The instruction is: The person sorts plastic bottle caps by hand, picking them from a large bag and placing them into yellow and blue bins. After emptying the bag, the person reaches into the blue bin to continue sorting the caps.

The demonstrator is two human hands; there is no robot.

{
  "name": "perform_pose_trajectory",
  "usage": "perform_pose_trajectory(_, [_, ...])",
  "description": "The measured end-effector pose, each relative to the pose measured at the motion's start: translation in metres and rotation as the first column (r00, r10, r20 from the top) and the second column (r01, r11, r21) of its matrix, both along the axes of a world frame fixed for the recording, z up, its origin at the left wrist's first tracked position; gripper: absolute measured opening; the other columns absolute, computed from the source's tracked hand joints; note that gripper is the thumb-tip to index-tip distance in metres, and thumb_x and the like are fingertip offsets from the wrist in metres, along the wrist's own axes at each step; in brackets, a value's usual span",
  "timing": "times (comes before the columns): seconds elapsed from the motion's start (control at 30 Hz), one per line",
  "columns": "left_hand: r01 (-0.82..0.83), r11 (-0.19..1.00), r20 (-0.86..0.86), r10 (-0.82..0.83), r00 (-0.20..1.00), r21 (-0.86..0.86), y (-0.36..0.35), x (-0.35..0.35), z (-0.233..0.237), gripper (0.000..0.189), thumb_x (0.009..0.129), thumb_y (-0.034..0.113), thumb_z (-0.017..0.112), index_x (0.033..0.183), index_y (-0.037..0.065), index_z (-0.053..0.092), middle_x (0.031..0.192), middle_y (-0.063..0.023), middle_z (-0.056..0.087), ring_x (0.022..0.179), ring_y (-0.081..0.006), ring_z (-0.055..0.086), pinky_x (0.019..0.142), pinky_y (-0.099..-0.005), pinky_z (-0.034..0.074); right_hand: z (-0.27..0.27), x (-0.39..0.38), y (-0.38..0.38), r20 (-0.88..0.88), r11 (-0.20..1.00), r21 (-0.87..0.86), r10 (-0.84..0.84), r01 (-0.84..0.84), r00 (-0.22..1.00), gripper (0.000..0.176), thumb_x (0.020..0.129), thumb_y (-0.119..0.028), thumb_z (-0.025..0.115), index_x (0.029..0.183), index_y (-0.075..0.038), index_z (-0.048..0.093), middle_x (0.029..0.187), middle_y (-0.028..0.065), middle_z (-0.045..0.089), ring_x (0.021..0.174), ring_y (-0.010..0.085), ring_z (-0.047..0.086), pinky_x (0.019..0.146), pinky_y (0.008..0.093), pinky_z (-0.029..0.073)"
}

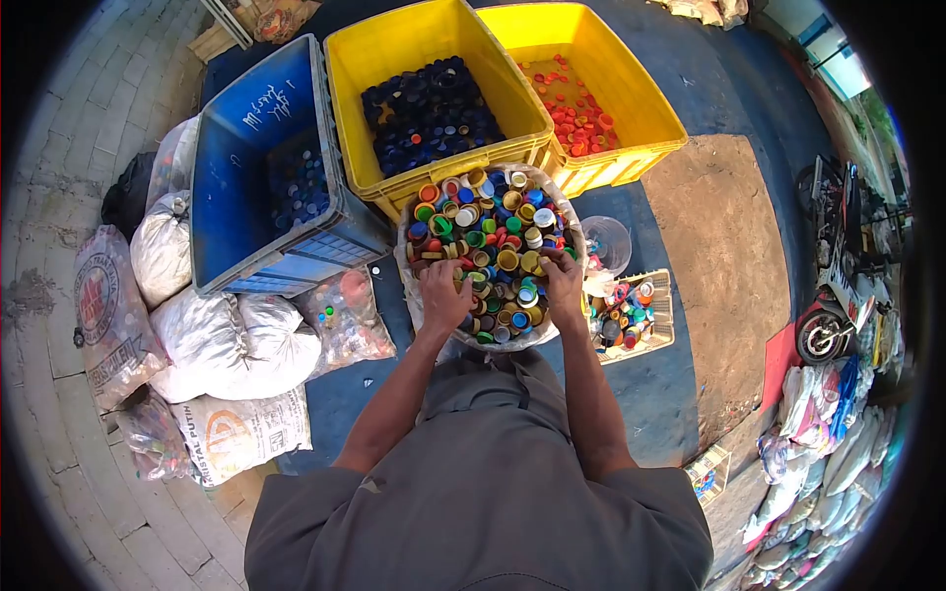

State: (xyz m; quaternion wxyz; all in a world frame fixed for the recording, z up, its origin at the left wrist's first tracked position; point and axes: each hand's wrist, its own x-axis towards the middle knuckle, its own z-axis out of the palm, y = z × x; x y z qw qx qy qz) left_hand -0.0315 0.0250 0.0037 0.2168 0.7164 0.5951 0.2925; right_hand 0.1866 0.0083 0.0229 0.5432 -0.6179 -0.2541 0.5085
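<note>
A round, pale-rimmed container (406,286) in front of me is heaped with bottle caps (490,236) of many colours. My left hand (445,295) rests on the near left part of the heap, its fingers bent but apart among the caps. At the right side of the heap, my right hand (564,284) has thumb and fingers drawn together at a gold-coloured bottle cap (532,262). Its fingertips partly cover what lies under them. Caps directly beneath both hands are hidden.
Beyond stand a blue crate (222,241) with blue caps, a yellow crate (345,118) with dark caps and another yellow crate (641,108) with red-orange caps. Right are a clear tub (608,243) and a cream basket (645,347) of caps. Filled sacks (232,345) lie left; a motorcycle (833,305) stands far right.
</note>
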Motion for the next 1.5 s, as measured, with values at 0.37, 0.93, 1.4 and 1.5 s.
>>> perform_pose_trajectory(0.37, [-0.028, 1.0, 0.022, 0.028, 0.999, 0.004, -0.004, -0.013, -0.002, 0.024, 0.079, 0.011, 0.067, 0.102, 0.007, 0.062, 0.101, -0.0125, 0.058, 0.099, -0.0333, 0.052, 0.088, -0.0452, 0.04, 0.013, 0.025, 0.007, -0.177, 0.996, -0.023, -0.083, 0.081, 0.981, 0.022, 0.087, -0.019, 0.07, 0.094, -0.003, 0.057, 0.066, -0.0016, 0.053, 0.05, 0.0041, 0.044, 0.043, 0.0206, 0.034])
perform_pose_trajectory(0.93, [-0.091, 0.992, -0.053, 0.096, 0.994, 0.084, 0.023, -0.046, 0.007, 0.035, 0.078, 0.01, 0.066, 0.113, 0.011, 0.062, 0.109, -0.0081, 0.063, 0.102, -0.0313, 0.052, 0.088, -0.0446, 0.039, -0.004, -0.002, 0.009, 0.536, 0.996, -0.068, 0.088, -0.061, 0.84, 0.025, 0.083, -0.014, 0.067, 0.104, -0.002, 0.065, 0.089, 0.0134, 0.071, 0.08, 0.0233, 0.068, 0.072, 0.0366, 0.052])
perform_pose_trajectory(1.4, [-0.295, 0.939, -0.233, 0.252, 0.939, -0.176, 0.058, -0.017, 0.014, 0.028, 0.082, 0.026, 0.072, 0.1, 0.009, 0.06, 0.101, -0.0086, 0.068, 0.1, -0.0313, 0.057, 0.085, -0.0457, 0.041, 0.013, -0.028, -0.007, 0.645, 0.982, -0.074, 0.182, -0.176, 0.742, 0.024, 0.082, -0.015, 0.068, 0.1, 0.001, 0.065, 0.081, 0.0167, 0.07, 0.076, 0.0288, 0.068, 0.071, 0.0373, 0.052])
perform_pose_trajectory(1.5, [-0.244, 0.959, -0.02, 0.244, 0.97, -0.145, 0.059, -0.022, 0.006, 0.027, 0.081, 0.021, 0.074, 0.099, 0.007, 0.06, 0.092, -0.0107, 0.069, 0.089, -0.0294, 0.063, 0.077, -0.0422, 0.046, 0.014, -0.038, -0.007, 0.647, 0.977, -0.087, 0.205, -0.197, 0.734, 0.024, 0.082, -0.014, 0.067, 0.1, 0.001, 0.065, 0.081, 0.0174, 0.069, 0.075, 0.0308, 0.068, 0.07, 0.0367, 0.052])
